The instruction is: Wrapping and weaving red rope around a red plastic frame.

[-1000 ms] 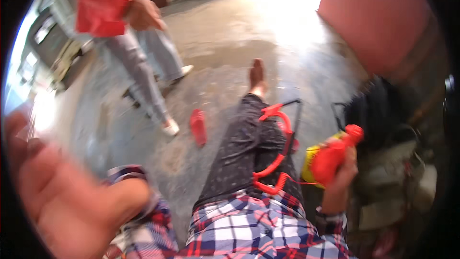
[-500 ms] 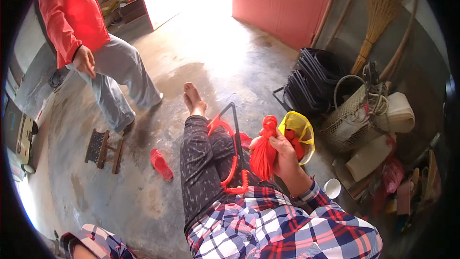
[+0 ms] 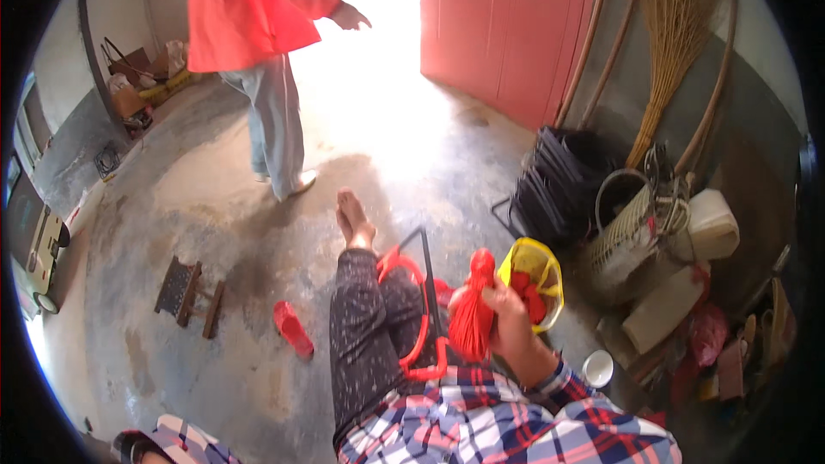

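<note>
Red strand bundle [image 3: 472, 320] — gripped in right hand [image 3: 513, 326].

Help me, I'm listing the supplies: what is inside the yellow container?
Red material, too small to identify, lies inside the yellow container. Whatever lies beneath that material is covered and cannot be seen.

Red door [image 3: 503, 26], glaring doorway [image 3: 378, 69], stained grey floor [image 3: 215, 391].
</note>
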A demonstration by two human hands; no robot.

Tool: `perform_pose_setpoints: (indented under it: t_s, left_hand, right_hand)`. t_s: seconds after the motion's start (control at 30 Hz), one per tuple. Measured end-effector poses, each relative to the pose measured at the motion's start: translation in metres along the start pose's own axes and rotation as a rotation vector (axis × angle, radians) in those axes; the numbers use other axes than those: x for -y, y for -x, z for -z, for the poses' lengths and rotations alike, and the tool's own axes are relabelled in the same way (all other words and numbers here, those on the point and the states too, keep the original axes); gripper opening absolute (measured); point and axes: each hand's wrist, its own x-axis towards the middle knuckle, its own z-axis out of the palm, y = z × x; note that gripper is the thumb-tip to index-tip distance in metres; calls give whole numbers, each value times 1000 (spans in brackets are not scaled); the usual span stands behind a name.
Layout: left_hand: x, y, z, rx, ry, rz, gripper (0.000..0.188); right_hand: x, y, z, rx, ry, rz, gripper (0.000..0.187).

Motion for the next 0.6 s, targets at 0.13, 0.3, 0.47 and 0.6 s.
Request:
perform_pose_setpoints:
  t_s: [0.13, 0.3, 0.47, 0.6]
  left_hand:
    - [9, -4, -12, 72, 206, -74, 104]
    - [-1, 7, -3, 52, -34, -58, 100]
    - [-146, 73, 271, -181, 399, -179, 72]
    - [-220, 133, 466, -506, 731, -633, 73]
  right_hand:
    - [5, -3, -4, -10, -13, -70, 42]
    - [-13, -4, -1, -102, 69, -194, 34]
    - [-47, -12, 30, -156, -128, -256, 22]
    - [-74, -7, 53, -331, -276, -368, 24]
